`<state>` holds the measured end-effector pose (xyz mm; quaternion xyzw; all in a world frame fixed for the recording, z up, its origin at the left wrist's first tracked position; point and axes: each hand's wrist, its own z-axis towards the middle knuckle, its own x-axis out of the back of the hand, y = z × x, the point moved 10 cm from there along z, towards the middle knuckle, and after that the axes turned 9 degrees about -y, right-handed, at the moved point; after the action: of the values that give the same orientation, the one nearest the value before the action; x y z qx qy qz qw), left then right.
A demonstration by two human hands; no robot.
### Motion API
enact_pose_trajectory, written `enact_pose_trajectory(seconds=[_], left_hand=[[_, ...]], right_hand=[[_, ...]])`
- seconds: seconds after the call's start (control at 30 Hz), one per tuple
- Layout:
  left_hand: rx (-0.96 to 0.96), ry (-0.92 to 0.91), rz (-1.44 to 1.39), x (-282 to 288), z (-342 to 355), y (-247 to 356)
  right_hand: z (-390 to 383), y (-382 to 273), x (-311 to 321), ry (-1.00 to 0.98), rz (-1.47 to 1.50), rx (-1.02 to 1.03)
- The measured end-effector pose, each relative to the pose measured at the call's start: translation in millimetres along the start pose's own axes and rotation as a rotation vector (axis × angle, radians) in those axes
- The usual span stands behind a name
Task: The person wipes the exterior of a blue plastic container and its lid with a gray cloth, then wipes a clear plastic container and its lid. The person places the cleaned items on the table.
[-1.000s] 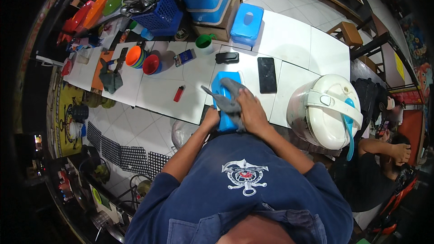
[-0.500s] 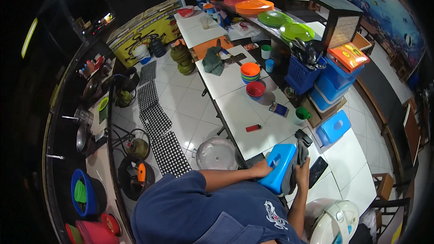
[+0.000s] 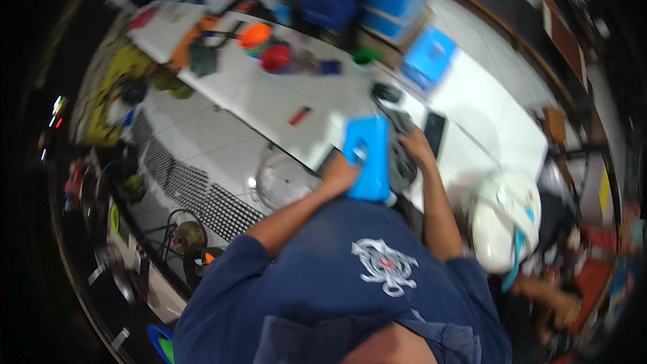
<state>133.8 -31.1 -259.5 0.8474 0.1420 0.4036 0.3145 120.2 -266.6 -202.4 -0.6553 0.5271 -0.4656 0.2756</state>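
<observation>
A blue plastic tissue box with a slot in its face stands tilted at the near edge of the white-tiled table, close to my body. My left hand grips its left side, the fingers partly hidden at the slot. Against the box's right side lies a dark grey cloth, and my right hand is closed on it. Just right of that hand a black phone rests on the table. Beyond the cloth sits a small black object, too blurred to name.
A second blue tissue box stands farther back. A red lighter, a red bowl and orange bowls are on the table. At the right stands a white rice cooker; another person's arm shows below it.
The view has swung and blurred, so the table sits higher in the picture. My left hand still holds the tissue box, now more upright; my right hand stays on the cloth.
</observation>
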Motion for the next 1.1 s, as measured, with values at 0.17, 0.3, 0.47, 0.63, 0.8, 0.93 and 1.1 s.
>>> enact_pose_trajectory(seconds=[0.17, 0.3, 0.47, 0.63, 0.8, 0.93, 1.1], left_hand=[[0.149, -0.076, 0.035, 8, -24, 9], [0.158, -0.156, 0.028, 8, -25, 22], [0.147, -0.174, 0.075, 10, -20, 24], [0.138, -0.150, 0.084, 16, -19, 26], [0.100, -0.102, 0.028, 12, -18, 7], [0.132, -0.116, 0.020, 10, -19, 4], [0.110, -0.122, -0.066, 1, -14, 2]], right_hand=[[-59, 41, -32, -0.067, -0.018, 0.011], [-101, 50, -35, -0.012, -0.070, 0.042], [-58, 8, 5, 0.266, -0.309, 0.068], [5, -13, 23, 0.250, -0.275, 0.041], [-13, 17, -9, 0.094, -0.217, 0.058], [-94, 57, -50, -0.145, -0.224, -0.091], [-139, 59, -35, -0.075, 0.344, -0.041]])
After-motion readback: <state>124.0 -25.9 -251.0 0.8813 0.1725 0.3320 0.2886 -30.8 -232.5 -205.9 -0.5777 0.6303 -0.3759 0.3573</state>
